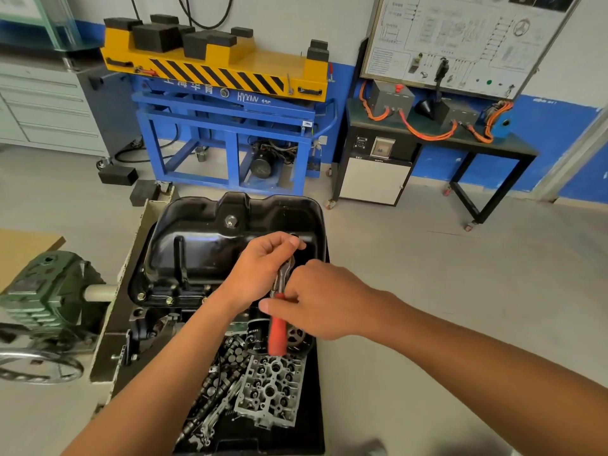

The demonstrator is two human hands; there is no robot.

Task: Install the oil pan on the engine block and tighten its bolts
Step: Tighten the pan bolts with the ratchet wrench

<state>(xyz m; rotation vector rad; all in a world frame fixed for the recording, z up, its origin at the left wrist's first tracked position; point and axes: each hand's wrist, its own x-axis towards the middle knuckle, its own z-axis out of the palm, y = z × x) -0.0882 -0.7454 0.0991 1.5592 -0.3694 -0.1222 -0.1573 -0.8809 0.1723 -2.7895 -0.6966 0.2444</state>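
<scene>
A glossy black oil pan [210, 245] sits on top of the engine block [154, 320], with brass-coloured bolts [169, 301] along its near flange. My left hand [260, 268] grips the metal head end of a ratchet wrench [278, 327] over the pan's right side. My right hand [316, 301] holds the wrench's shaft just above its red handle. The bolt under the wrench head is hidden by my left hand.
A black tray [316, 406] below the block holds a cylinder head [269, 390], camshafts and loose parts. A green gearbox with a handwheel [42, 311] stands at left. A blue and yellow lift table [227, 103] and a black bench [437, 143] stand behind.
</scene>
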